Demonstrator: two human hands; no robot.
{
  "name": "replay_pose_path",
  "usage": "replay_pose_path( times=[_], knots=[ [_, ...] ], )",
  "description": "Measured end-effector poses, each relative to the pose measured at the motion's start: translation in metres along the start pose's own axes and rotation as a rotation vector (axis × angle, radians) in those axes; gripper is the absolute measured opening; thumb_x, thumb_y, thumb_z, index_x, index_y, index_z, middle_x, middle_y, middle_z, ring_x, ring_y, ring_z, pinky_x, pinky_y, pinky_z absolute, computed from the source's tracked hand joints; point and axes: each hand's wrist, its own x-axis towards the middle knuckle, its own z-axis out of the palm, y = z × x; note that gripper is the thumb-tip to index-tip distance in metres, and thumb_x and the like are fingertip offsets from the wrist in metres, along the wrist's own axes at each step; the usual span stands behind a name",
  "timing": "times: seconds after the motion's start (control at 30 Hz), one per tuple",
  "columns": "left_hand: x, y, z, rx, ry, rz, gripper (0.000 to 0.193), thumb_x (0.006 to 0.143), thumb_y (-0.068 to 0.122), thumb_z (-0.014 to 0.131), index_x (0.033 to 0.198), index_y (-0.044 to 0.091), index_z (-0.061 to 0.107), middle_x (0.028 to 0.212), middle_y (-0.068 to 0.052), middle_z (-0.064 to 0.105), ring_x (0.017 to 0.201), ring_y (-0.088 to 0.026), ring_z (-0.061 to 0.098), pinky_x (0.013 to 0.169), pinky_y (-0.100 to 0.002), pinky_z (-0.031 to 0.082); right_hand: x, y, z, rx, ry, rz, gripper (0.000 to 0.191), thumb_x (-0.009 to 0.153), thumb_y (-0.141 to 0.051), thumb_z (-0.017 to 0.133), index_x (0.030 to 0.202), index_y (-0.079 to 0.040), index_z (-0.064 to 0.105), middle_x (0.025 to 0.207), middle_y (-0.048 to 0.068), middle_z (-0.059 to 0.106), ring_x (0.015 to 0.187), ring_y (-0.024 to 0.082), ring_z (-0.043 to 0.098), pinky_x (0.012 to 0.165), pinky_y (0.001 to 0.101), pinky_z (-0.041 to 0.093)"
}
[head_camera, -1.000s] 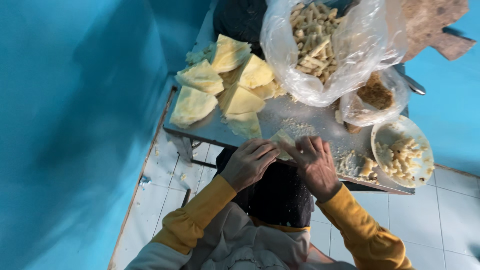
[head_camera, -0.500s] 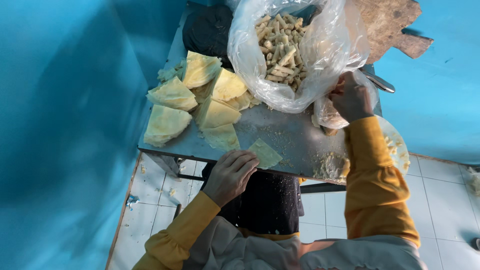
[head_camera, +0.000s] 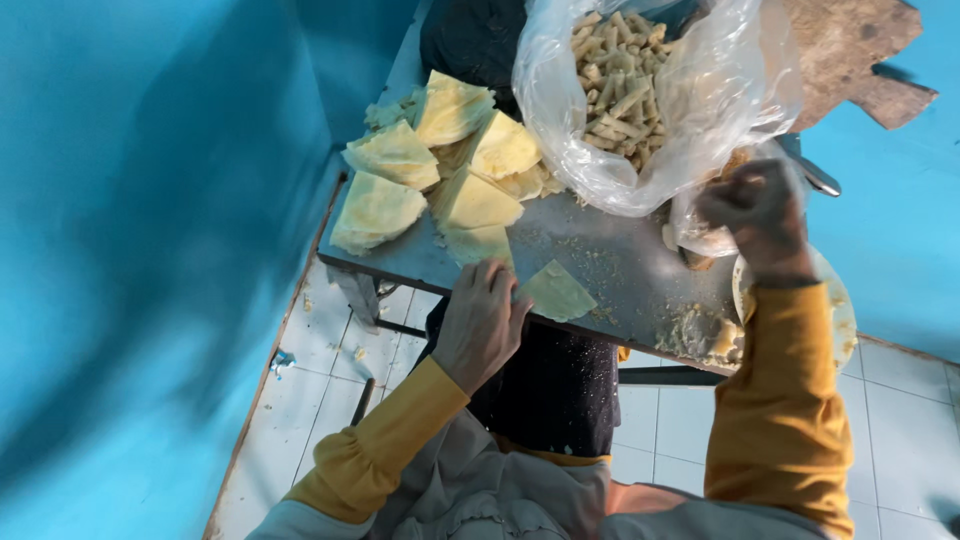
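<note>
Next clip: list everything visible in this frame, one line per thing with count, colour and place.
single wrapper sheet: one, pale yellow, triangular, near table edge beside the left fingers
folded wrapper stacks: several, pale yellow, far left part of the table
large plastic bag: one, clear, holding many tan rolled sticks, at the back
small plastic bag: one, clear, under the right hand
plate: one, pale, right edge, mostly hidden by the arm
filling pile: one, yellowish, near right front edge
wooden board: one, brown, top right
table: one, grey metal, crumb-strewn
walls: blue
floor: white tiles
left hand: flat on the table edge, yellow sleeve
right hand: closed, raised by the small bag
</note>
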Motion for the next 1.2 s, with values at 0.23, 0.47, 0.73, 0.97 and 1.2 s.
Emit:
replay_pose_path(
  times=[0.23,0.47,0.73,0.97,1.2],
  knots=[
    [0.001,0.001,0.007,0.088,-0.016,-0.042,0.016,0.085,0.008,0.071,0.09,0.003,0.057,0.099,-0.014,0.053,0.096,-0.033,0.054,0.085,-0.042,0.048,-0.083,-0.018,0.132,-0.159,-0.359,-0.197,0.036,0.093,0.0,0.073,0.119,-0.002,0.049,0.103,0.017,0.07,0.092,0.022,0.073,0.077,0.0327,0.063],
    [0.005,0.0,0.008,0.127,-0.015,-0.041,0.015,0.082,0.007,0.073,0.088,0.003,0.06,0.096,-0.012,0.055,0.095,-0.031,0.056,0.084,-0.042,0.047,-0.117,-0.026,0.129,-0.641,-0.13,-0.812,0.033,0.089,0.013,0.055,0.119,0.0,0.051,0.109,0.018,0.073,0.096,0.034,0.075,0.08,0.0385,0.064],
    [0.01,0.016,0.009,-0.037,-0.024,-0.096,0.014,0.092,0.008,0.069,0.092,0.003,0.057,0.091,-0.014,0.062,0.091,-0.034,0.062,0.081,-0.044,0.05,-0.114,-0.009,0.123,-0.54,-0.06,-0.236,0.028,0.092,0.003,0.066,0.112,-0.002,0.047,0.09,0.013,0.071,0.076,0.028,0.075,0.063,0.0363,0.062],
    [-0.003,0.024,0.003,-0.2,-0.048,-0.043,0.014,0.093,0.0,0.061,0.107,0.002,0.061,0.108,-0.014,0.068,0.103,-0.035,0.064,0.089,-0.042,0.053,-0.111,-0.021,0.12,-0.409,-0.147,-0.125,0.035,0.092,0.006,0.06,0.123,-0.002,0.044,0.093,0.015,0.067,0.08,0.027,0.072,0.068,0.0375,0.059],
    [-0.005,0.008,0.014,-0.012,-0.177,0.069,0.022,0.09,0.005,0.067,0.111,0.0,0.064,0.112,-0.013,0.066,0.105,-0.031,0.061,0.095,-0.039,0.051,-0.112,-0.036,0.126,-0.272,-0.218,-0.191,0.028,0.099,0.009,0.046,0.125,-0.002,0.044,0.107,0.016,0.075,0.099,0.023,0.078,0.083,0.0336,0.064]
  ],
)
